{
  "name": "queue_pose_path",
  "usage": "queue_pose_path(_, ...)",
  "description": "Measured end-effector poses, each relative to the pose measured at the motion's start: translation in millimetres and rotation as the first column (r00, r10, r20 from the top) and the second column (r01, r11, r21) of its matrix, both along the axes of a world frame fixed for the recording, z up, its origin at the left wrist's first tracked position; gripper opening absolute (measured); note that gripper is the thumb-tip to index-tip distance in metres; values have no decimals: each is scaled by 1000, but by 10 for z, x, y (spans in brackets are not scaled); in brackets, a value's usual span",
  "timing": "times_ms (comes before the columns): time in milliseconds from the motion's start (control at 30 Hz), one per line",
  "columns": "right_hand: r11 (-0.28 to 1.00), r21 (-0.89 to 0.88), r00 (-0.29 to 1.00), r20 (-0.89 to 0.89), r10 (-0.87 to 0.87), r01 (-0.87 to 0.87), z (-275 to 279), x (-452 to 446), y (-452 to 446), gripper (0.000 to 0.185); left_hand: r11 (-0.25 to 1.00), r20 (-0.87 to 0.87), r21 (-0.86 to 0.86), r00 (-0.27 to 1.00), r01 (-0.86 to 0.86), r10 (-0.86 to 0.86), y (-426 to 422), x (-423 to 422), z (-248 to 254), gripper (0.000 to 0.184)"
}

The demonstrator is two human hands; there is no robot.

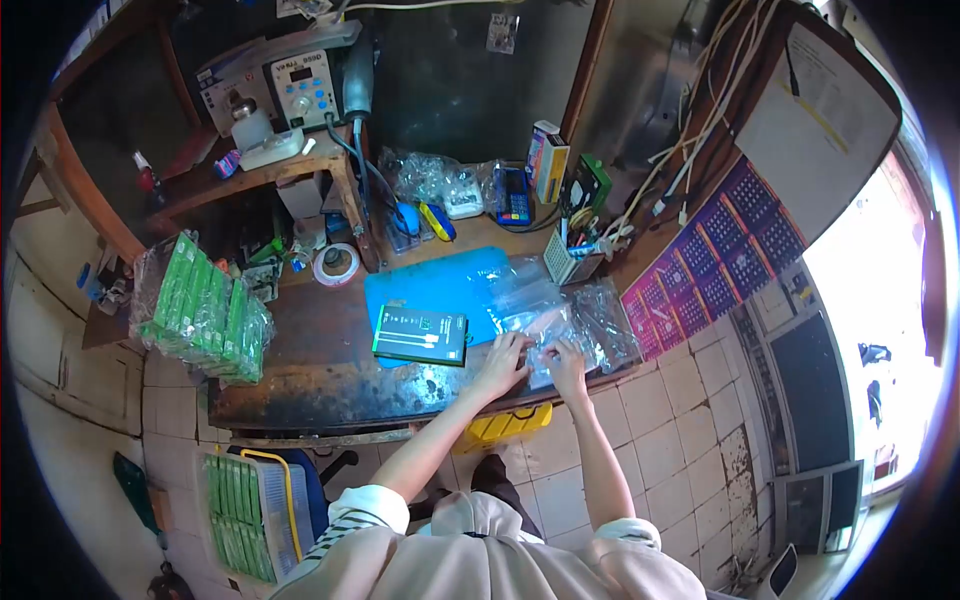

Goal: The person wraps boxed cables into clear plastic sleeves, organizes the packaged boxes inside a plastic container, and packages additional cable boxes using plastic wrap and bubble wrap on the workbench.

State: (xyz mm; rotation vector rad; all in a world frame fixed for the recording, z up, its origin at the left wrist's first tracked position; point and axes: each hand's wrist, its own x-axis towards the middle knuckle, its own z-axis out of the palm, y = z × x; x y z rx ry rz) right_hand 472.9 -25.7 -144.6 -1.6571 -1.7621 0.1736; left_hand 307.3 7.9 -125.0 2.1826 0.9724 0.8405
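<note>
Okay, your left hand (508, 362) and right hand (567, 370) touch plastic (550, 325), grip unclear. Left of them: box (420, 335) unwrapped, farther stack (203, 310) bagged.

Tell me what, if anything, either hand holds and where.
The left hand and right hand are at clear plastic; whether either grips it cannot be told.

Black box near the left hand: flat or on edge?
Flat: the black box lies on the blue mat, its broad printed face up.
</note>
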Motion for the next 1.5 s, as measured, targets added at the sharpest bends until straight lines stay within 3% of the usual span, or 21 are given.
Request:
queue_pose_path(67, 996, -83, 985, -166, -51, 37, 58, -27, -1, 8, 999, 18, 52, 1000, -6, 5, -20, 15, -2, 50)
queue_pose_path(133, 996, -77, 988, -142, -54, 44, 124, -28, 6, 10, 999, 113, 39, 994, 5, -10, -25, 1, -9, 52)
queue_pose_path(200, 995, -104, 960, -277, -31, 2, 217, -3, 26, 11, 1000, 131, 21, 991, 18, -21, -44, -29, 28, 55)
queue_pose_path(233, 1000, -4, 970, -241, -1, 0, 237, 5, 58, 9, 998, 174, 52, 985, -27, 18, -59, -41, 73, 54)
queue_pose_path(400, 993, 121, 994, -108, 28, -15, 681, 0, 229, 10, 963, 276, 110, 938, -248, 210, 56, -104, 302, 48)
queue_pose_path(467, 986, 168, 983, -180, 31, 0, 984, -34, 296, 14, 941, 356, -227, 878, -250, 319, 194, -87, 419, 40)
queue_pose_path(500, 980, 194, 969, -233, 80, -34, 1132, -52, 318, 16, 905, 398, -401, 864, -139, 309, 216, -98, 591, 35)
queue_pose_path(600, 976, 214, 946, -308, 105, -39, 1457, -116, 388, 13, 961, 376, -245, 901, -127, 215, 277, -46, 814, 34)
queue_pose_path(633, 966, 250, 952, -275, 135, -65, 1499, -103, 440, 13, 967, 524, -221, 822, -125, 226, 280, 8, 870, 39)
queue_pose_path(767, 964, 255, 921, -352, 168, -78, 1751, -167, 605, 12, 954, 647, -49, 718, -296, 256, 265, 45, 1081, 41)
queue_pose_path(933, 937, 300, 831, -462, 309, -182, 1877, -434, 727, 13, 928, 535, 60, 796, -369, 282, 154, -80, 1289, 35)
queue_pose_path(1000, 934, 265, 789, -508, 346, -239, 1860, -580, 729, 13, 928, 439, -99, 821, -358, 364, 159, -190, 1265, 26)
queue_pose_path(1067, 925, 196, 793, -477, 380, -325, 1911, -670, 694, 13, 916, 409, -56, 828, -397, 383, 124, -314, 1280, 15)
queue_pose_path(1133, 839, 358, 798, -304, 520, -410, 1946, -788, 677, 20, 882, 547, -242, 694, -406, 469, 93, -452, 1311, 11)
queue_pose_path(1167, 821, 350, 795, -261, 548, -451, 1894, -807, 708, 31, 885, 603, -272, 650, -377, 462, 116, -558, 1271, 10)
queue_pose_path(1200, 816, 351, 790, -257, 556, -460, 1860, -850, 703, 31, 881, 675, -368, 567, -296, 472, 107, -674, 1264, 10)
queue_pose_path(1267, 879, 329, 830, -331, 449, -344, 1780, -956, 675, 37, 899, 777, -384, 451, -212, 438, 110, -891, 1253, 13)
queue_pose_path(1333, 890, 276, 831, -338, 442, -362, 1466, -1065, 743, 47, 912, 816, -383, 407, -149, 410, 4, -1093, 1312, 16)
queue_pose_path(1400, 879, 27, 521, -797, 306, -476, 1257, -1256, 710, 54, 875, 801, -463, 356, -141, 481, -111, -1275, 1364, 19)
queue_pose_path(1467, 728, -75, 238, -963, 124, -682, 1232, -1421, 589, 51, 868, 795, -484, 359, -111, 489, -187, -1461, 1215, 19)
queue_pose_path(1500, 704, -72, 224, -966, 126, -706, 1239, -1519, 534, 46, 874, 792, -481, 392, -71, 468, -199, -1561, 1078, 18)
